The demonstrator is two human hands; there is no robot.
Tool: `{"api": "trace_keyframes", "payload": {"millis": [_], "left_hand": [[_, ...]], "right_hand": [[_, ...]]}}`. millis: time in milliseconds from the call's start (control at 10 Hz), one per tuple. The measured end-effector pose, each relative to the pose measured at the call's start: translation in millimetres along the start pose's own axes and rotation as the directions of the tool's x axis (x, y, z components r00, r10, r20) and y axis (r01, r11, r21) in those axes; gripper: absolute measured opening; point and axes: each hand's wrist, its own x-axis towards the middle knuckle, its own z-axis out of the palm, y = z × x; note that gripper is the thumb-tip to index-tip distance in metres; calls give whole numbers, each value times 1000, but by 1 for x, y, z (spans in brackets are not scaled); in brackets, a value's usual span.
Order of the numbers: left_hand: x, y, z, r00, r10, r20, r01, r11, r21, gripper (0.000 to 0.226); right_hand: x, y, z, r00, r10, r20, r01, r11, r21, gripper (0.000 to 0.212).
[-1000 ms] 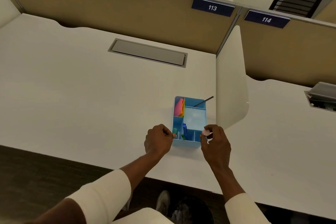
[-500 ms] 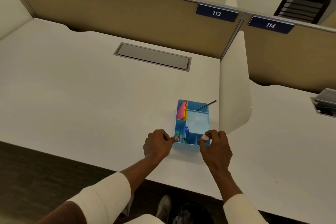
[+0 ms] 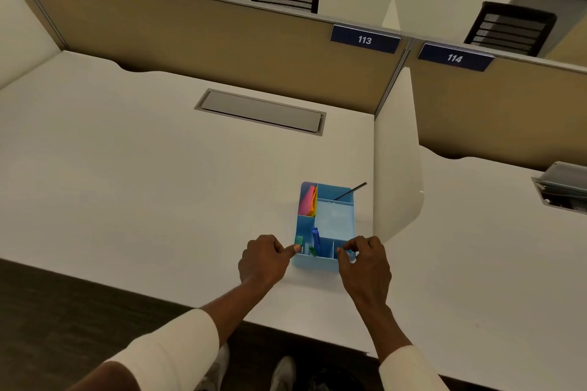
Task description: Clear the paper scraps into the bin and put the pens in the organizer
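Left hand (image 3: 262,262) fingers pinching green pen (image 3: 299,240) at blue organizer (image 3: 327,225), right hand (image 3: 365,267) grip unclear

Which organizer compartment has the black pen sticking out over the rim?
The far right compartment of the blue organizer. The black pen leans out of it toward the divider; the other compartments' contents stay inside the walls.

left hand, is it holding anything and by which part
The left hand pinches a small green item by its lower end, over the blue plastic organizer's near-left compartment.
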Motion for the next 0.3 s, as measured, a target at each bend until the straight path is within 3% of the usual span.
{"api": "trace_keyframes", "payload": {"millis": [300], "left_hand": [[-2,-16,7,998,52,33,-53,998,20,52]], "right_hand": [[-18,14,-3,997,-62,-36,64,996,69,21]]}}
